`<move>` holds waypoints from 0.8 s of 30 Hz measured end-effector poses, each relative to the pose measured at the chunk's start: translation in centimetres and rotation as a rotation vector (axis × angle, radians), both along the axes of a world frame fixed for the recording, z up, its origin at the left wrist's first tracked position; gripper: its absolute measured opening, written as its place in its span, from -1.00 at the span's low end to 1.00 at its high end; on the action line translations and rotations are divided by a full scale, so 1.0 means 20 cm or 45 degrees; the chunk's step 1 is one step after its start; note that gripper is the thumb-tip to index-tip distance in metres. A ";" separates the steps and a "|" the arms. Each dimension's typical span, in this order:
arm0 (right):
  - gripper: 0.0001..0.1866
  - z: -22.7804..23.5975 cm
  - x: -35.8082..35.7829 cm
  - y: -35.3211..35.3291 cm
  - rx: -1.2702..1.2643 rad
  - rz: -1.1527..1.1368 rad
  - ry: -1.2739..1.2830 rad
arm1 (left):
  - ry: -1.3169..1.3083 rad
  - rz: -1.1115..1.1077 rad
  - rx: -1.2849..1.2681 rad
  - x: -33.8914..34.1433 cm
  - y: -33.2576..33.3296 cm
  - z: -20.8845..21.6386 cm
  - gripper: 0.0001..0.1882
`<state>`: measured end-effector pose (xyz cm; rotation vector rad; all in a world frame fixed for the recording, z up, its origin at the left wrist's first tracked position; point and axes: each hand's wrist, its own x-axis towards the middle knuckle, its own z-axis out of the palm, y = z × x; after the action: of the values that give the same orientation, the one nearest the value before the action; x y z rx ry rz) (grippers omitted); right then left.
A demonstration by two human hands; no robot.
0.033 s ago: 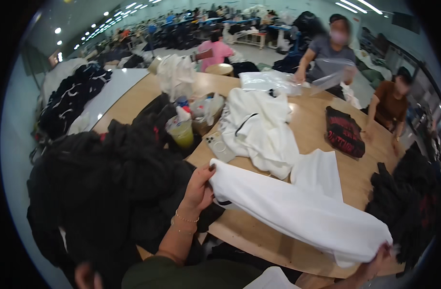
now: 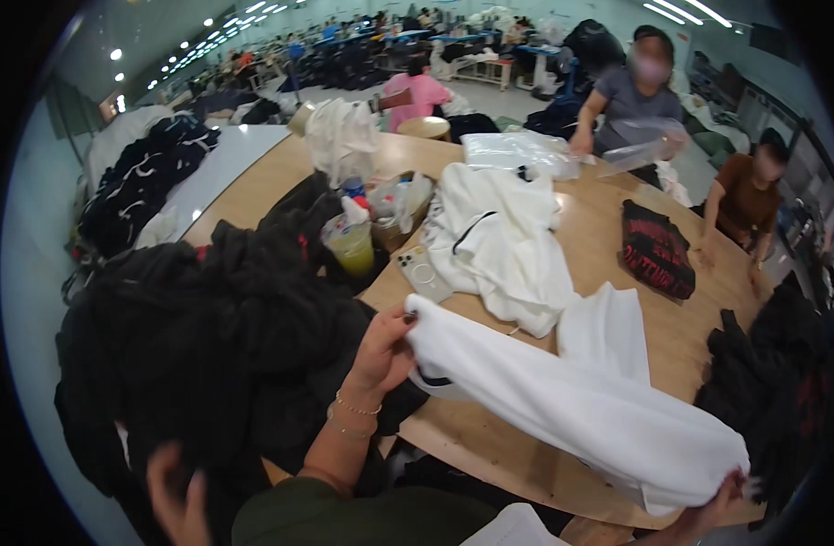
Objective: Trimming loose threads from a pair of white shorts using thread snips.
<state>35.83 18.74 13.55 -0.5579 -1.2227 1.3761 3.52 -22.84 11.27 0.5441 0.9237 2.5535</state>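
A white garment (image 2: pixel 563 400) is stretched slantwise between my two hands over the near part of the table. My left hand (image 2: pixel 382 350) pinches its upper left end, close to a small dark mark or trim on the cloth. At the lower right, my right hand (image 2: pixel 722 500) grips the other end, partly covered by the fabric. Just beyond lies a heap of white clothing (image 2: pixel 499 246) with a dark line on it. Another white piece (image 2: pixel 604 332) spreads behind the garment I hold; whether they are joined, I cannot tell.
Dark clothes (image 2: pixel 198 337) are piled at left, more (image 2: pixel 772 391) at right. On the wooden table (image 2: pixel 499 446) are a phone (image 2: pixel 422 271), a yellow-green drink (image 2: pixel 350 247), plastic bags (image 2: pixel 517 153) and a folded black garment (image 2: pixel 656 250). Another person's hand (image 2: pixel 177 500) enters lower left. Two people stand far right.
The other person's hand at the lower left has come up further into view. The whole scene has shifted slightly right; both my hands keep hold of the white garment.
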 end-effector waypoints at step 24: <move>-0.87 -0.64 -0.41 0.07 -0.610 0.285 -0.271 | 0.391 0.665 -1.515 -0.43 0.41 -0.83 -0.73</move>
<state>27.59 20.24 0.70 -0.9413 -1.1480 1.8559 -5.17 -14.74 -5.42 0.3141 2.6327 1.7379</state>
